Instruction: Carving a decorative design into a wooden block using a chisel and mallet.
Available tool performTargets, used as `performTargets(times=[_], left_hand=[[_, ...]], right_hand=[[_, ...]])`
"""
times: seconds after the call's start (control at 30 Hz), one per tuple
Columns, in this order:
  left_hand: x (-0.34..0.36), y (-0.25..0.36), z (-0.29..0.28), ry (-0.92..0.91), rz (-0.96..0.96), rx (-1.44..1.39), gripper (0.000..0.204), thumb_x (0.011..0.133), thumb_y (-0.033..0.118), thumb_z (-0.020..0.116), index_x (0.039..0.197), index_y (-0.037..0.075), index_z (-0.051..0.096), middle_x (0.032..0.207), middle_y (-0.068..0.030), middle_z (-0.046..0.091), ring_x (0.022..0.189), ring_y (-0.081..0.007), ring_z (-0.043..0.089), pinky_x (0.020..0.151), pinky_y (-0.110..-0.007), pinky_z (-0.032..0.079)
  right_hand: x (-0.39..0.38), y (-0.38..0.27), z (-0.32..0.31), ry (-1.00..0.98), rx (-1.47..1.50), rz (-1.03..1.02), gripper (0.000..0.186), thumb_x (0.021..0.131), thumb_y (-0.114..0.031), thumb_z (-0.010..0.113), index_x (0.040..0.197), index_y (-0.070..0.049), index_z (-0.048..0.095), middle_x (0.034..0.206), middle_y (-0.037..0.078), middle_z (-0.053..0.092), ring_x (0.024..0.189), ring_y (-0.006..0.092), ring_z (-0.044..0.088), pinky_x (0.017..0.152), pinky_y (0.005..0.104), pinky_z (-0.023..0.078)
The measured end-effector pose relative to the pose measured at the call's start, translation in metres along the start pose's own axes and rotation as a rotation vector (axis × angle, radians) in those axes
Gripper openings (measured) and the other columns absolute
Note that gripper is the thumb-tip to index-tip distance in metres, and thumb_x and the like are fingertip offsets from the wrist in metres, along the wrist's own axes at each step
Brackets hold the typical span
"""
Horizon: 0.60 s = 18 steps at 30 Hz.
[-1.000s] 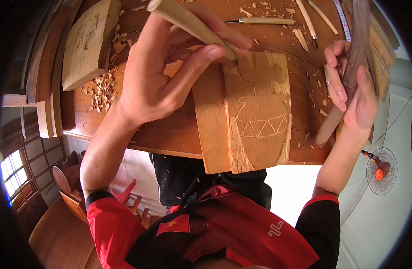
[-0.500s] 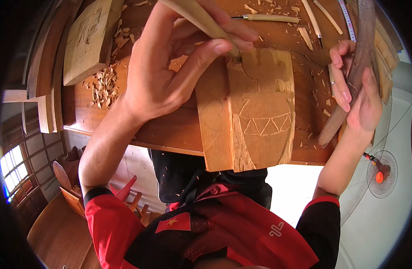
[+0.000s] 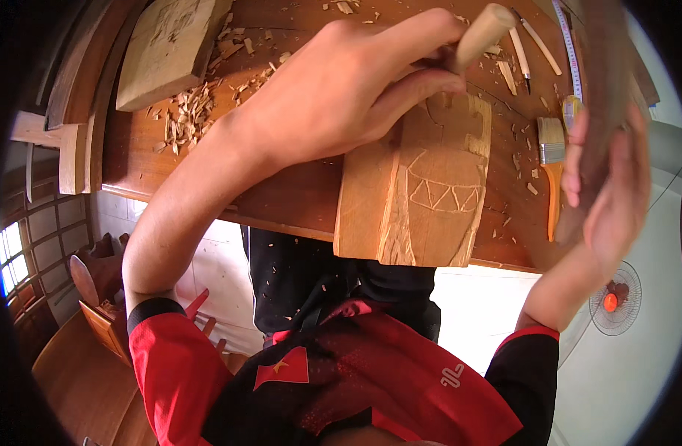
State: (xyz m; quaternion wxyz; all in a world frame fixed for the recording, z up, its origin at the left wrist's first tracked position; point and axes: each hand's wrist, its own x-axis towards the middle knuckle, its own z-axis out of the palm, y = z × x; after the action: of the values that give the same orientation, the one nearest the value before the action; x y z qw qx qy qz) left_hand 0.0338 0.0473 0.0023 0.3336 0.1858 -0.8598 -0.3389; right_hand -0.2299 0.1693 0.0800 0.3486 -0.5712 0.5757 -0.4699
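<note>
My left hand (image 3: pixel 341 93) is closed around a carving chisel. Only the pale wooden chisel handle (image 3: pixel 486 31) shows, leaning up to the right; its blade is hidden behind my fingers. Below that hand lies a carved wooden block (image 3: pixel 437 234), with a zigzag band between curved lines cut into its face and rough notched edges. Its upper left part is covered by my hand. On the right, my right hand (image 3: pixel 616 197) is wrapped round a thick dark wooden stick (image 3: pixel 607 67), which is blurred by motion and stands apart from the chisel.
A flat brush (image 3: pixel 552 160) with an orange handle and a tape measure (image 3: pixel 571 110) lie beside my right hand. Two more light-handled tools (image 3: pixel 520 56) rest at the back. Wood shavings (image 3: pixel 189 119) and a thick board (image 3: pixel 166 52) are on the left. A fan (image 3: pixel 614 299) stands beyond the table.
My left hand has moved right and turned, so the chisel handle now leans right instead of left. The stick has shifted with my right hand, uncovering the brush. The view has shifted slightly.
</note>
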Motion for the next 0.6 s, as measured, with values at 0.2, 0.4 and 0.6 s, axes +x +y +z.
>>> performTargets(times=[0.2, 0.4, 0.6], left_hand=[[0.013, 0.001, 0.000, -0.015, 0.058, 0.123, 0.021, 0.101, 0.017, 0.065, 0.116, 0.004, 0.059, 0.088, -0.0172, 0.074, 0.084, -0.0367, 0.073, 0.073, -0.043, 0.058], [0.020, 0.000, 0.001, -0.045, 0.056, 0.038, 0.022, 0.100, 0.019, 0.067, 0.114, 0.003, 0.062, 0.090, -0.0155, 0.075, 0.086, -0.0363, 0.073, 0.074, -0.042, 0.057], [0.022, 0.002, -0.002, -0.080, 0.069, 0.084, 0.021, 0.100, 0.020, 0.065, 0.115, 0.005, 0.061, 0.088, -0.0167, 0.073, 0.083, -0.0383, 0.072, 0.072, -0.043, 0.057]], right_hand=[[-0.024, -0.036, 0.013, 0.196, -0.637, -0.272, 0.043, 0.108, -0.018, 0.049, 0.144, 0.006, 0.051, 0.106, 0.016, 0.066, 0.068, 0.0090, 0.056, 0.059, 0.0222, 0.041], [-0.039, -0.043, 0.014, 0.287, -0.904, -0.192, 0.043, 0.104, -0.011, 0.057, 0.145, 0.003, 0.055, 0.106, 0.012, 0.071, 0.068, 0.0057, 0.051, 0.060, 0.0212, 0.040], [-0.031, -0.058, 0.017, 0.259, -0.911, -0.293, 0.042, 0.106, -0.014, 0.057, 0.145, 0.000, 0.058, 0.096, 0.006, 0.072, 0.067, 0.0037, 0.048, 0.061, 0.0195, 0.038]])
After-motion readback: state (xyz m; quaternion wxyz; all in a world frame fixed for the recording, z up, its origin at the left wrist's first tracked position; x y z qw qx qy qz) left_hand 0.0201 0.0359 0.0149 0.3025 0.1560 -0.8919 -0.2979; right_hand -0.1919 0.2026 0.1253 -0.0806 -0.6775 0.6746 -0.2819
